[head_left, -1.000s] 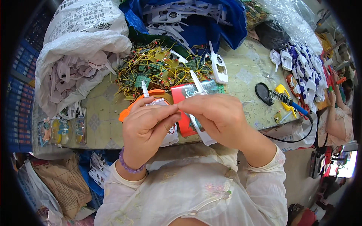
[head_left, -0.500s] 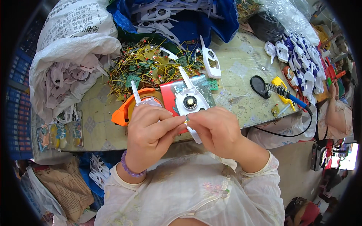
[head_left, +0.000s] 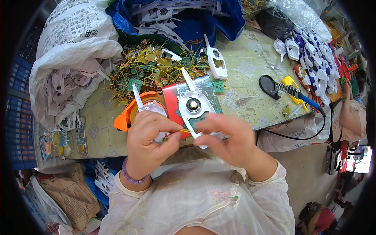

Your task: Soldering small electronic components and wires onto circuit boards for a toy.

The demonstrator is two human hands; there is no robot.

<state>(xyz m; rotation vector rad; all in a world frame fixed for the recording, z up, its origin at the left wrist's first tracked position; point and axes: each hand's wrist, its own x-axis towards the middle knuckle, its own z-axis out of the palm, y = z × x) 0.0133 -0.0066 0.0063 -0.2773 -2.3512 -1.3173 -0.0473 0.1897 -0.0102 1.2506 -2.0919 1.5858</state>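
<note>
Thumb and fingertips of my left hand pinch thin yellow wires. My right hand, somewhat blurred, is just right of them with its thumb and fingers apart, and I see nothing in it. Beyond the hands lies a white plastic shell half with a pointed end and a round black speaker in it. It rests over a red and dark flat box. Behind my left hand, another white shell part lies by an orange tape dispenser, partly hidden by the hand.
A heap of green circuit boards with yellow wires lies at the back, before a blue bag of white shells. A white sack stands left. Rightward are a soldering iron, a black round dish and stacked purple-white shells. Another person's arm shows far right.
My right hand has opened and moved slightly right, away from the left fingertips. The left hand has shifted a little left and still pinches the yellow wires, which now show more.
</note>
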